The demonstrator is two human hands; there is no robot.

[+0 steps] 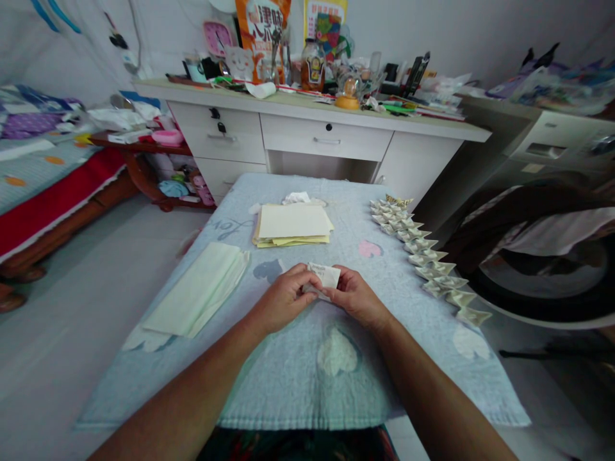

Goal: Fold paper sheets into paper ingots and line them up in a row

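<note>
Between both hands, above the middle of the cloth-covered table (278, 384), is a small folded piece of paper (329, 275) with faint print on it. My left hand (288, 296) pinches its left side, thumb and fingers closed. My right hand (358, 296) grips the right edge, with the thumb near the left thumb. Beyond my hands lies a stack of cream and yellow paper sheets (294, 221). To the left rests a pale green folded sheet bundle (196, 291). Along the right side runs a row of folded paper boats (427, 256), set close together.
A crumpled white tissue (296, 198) sits behind the stack. Past the table stands a white desk (331, 137) crowded with jars, bags and small items. On the right is a washing machine (538, 275) with dark cloth at its door. A bed (52, 192) is at the left.
</note>
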